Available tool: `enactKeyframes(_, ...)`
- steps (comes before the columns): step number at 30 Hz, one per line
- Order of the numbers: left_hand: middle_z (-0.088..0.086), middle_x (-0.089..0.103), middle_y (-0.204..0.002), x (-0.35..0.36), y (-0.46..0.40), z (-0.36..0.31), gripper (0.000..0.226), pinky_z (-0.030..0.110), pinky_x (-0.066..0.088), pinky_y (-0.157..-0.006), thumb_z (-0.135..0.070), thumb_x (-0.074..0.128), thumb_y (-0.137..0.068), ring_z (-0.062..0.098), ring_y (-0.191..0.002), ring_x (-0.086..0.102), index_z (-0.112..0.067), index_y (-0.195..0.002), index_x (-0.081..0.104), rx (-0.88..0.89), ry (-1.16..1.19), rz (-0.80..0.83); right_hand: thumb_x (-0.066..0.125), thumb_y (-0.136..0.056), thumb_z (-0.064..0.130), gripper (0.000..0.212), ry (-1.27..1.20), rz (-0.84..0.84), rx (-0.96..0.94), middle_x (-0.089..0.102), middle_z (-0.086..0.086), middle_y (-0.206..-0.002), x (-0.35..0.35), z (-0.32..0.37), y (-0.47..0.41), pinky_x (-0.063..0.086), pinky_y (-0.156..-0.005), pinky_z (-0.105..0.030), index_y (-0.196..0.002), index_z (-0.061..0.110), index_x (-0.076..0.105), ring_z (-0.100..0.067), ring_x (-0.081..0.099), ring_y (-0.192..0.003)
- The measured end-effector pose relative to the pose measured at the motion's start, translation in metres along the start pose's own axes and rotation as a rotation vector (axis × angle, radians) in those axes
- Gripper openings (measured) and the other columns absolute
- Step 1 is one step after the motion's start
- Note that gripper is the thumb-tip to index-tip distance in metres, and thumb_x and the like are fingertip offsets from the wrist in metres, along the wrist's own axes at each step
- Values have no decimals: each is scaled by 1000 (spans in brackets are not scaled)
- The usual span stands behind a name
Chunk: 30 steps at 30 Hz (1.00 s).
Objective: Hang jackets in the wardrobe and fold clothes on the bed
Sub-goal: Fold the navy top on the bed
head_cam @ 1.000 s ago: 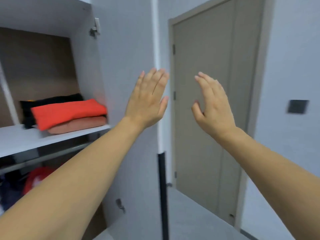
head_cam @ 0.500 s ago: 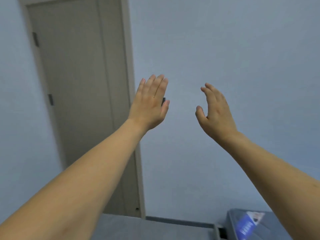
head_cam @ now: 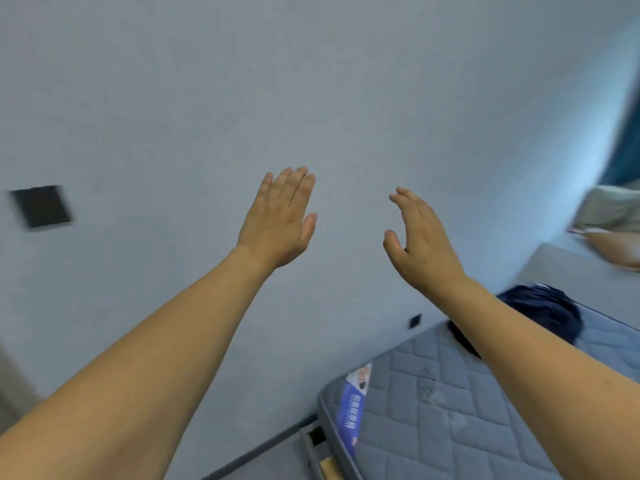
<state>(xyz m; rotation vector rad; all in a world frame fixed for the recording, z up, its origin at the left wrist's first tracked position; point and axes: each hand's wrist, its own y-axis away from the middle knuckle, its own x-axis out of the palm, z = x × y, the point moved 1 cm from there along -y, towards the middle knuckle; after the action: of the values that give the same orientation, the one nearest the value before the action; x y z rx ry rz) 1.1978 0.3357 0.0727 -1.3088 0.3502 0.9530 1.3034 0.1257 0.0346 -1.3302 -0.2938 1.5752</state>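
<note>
Far left: flat dark square wall plate (head_cam: 41, 206), motion-blurred, set on a plain matte pale blue-grey wall (head_cam: 207, 81). Left hand (head_cam: 277, 223) raised in front of the wall, palm away from camera, fingers straight and pressed together, thumb out to the side; fully open, holding nothing, touching nothing. Right hand (head_cam: 420, 244) up at about the same height, well apart from the left, fingers loosely curled forward, thumb spread; released too, empty. Both forearms bare. Small dark socket (head_cam: 414, 321) low on the wall, between the hands and the bed. Lower right: bed (head_cam: 433, 427) with a grey diamond-quilted mattress, rounded piped corner, blue-and-white printed label (head_cam: 355, 405) hanging down its end face. Dark navy garment (head_cam: 540, 315) lies crumpled on the mattress near its wall side, soft folds, partly hidden behind the right forearm; neither hand is on it. Past it at the far right edge, pale greenish and tan soft items (head_cam: 609, 230), too blurred to identify. Teal curtain strip (head_cam: 627, 133) in the top right corner
</note>
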Motion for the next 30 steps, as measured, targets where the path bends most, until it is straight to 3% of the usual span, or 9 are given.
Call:
enactKeyframes(4,12,24,-159,89,-58,-74,62,47,7,-122,-34,40,-100,29,-147,19,-5,-152,23,66,181,68,51,-95,15,51,145,30,197,33,-6,-155,-15,-106,23,16,-115,-25,-145,8,39,-20,28,-141)
enactKeyframes(7,11,21,-160,136,-89,-151,64,46,5,-122,-35,40,-100,28,-148,17,-7,-153,20,181,295,113,52,-95,14,52,209,52,375,33,-9,-155,-34,-178,52,17,-116,-28,-145,7,38,-22,28,-142)
enactKeyframes(11,10,21,-160,192,-127,-252,64,46,5,-121,-37,38,-100,28,-148,16,-11,-154,18,388,313,172,53,-95,11,52,260,60,579,36,-13,-152,-53,-273,87,22,-118,-37,-144,3,40,-26,30,-142)
enactKeyframes(16,9,21,-159,281,-155,-325,62,48,8,-120,-35,41,-97,27,-146,18,-13,-153,22,419,333,288,53,-94,10,52,277,60,736,38,-14,-151,-40,-378,119,26,-116,-38,-143,1,40,-28,33,-140)
enactKeyframes(20,8,17,-160,389,-164,-373,62,51,9,-120,-33,42,-96,26,-147,15,-14,-152,22,375,406,472,52,-93,11,51,275,98,839,40,-11,-148,10,-472,140,29,-114,-40,-143,4,41,-27,38,-136)
enactKeyframes(24,9,11,-161,524,-157,-439,61,50,11,-119,-31,43,-96,26,-147,13,-16,-151,21,357,480,676,52,-89,4,45,215,11,988,51,-9,-134,90,-581,161,34,-104,-30,-134,4,47,-25,47,-122)
enactKeyframes(27,7,9,-162,639,-137,-503,65,50,14,-117,-31,45,-94,26,-147,14,-18,-152,19,412,500,783,53,-89,6,52,220,95,1081,45,-9,-143,172,-686,206,32,-112,-36,-140,3,43,-24,42,-131)
enactKeyframes(30,1,-2,-162,753,-118,-568,70,57,12,-117,-33,45,-94,25,-149,0,-23,-154,10,489,518,880,54,-93,16,57,281,171,1114,33,-9,-154,247,-788,254,24,-118,-39,-146,6,36,-23,30,-142)
